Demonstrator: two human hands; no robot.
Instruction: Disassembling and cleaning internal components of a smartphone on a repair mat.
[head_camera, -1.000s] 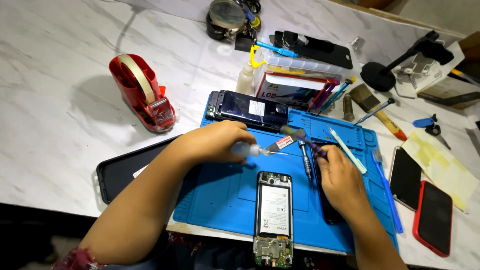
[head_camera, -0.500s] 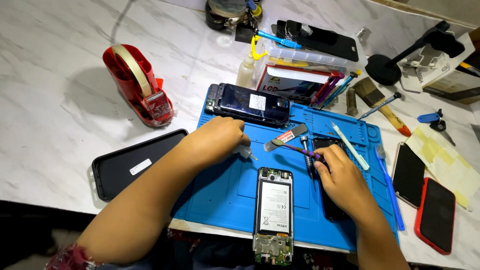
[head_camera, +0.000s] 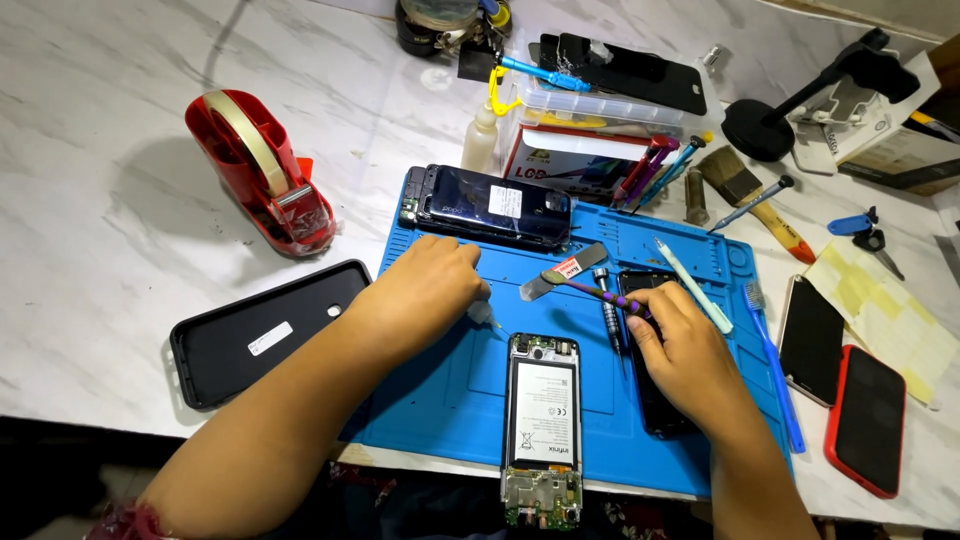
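- My left hand (head_camera: 425, 290) pinches a small dropper bottle (head_camera: 482, 314), nozzle just above the opened phone (head_camera: 543, 425); I'd squeeze sparingly.
- My right hand (head_camera: 685, 350) grips purple tweezers (head_camera: 600, 292); I'd hold steady.

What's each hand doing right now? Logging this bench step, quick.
Left hand: closed on a small clear bottle.
Right hand: closed on a purple-handled tool.

red tape dispenser (head_camera: 262, 170), black phone case (head_camera: 265, 330), paintbrush (head_camera: 752, 200)
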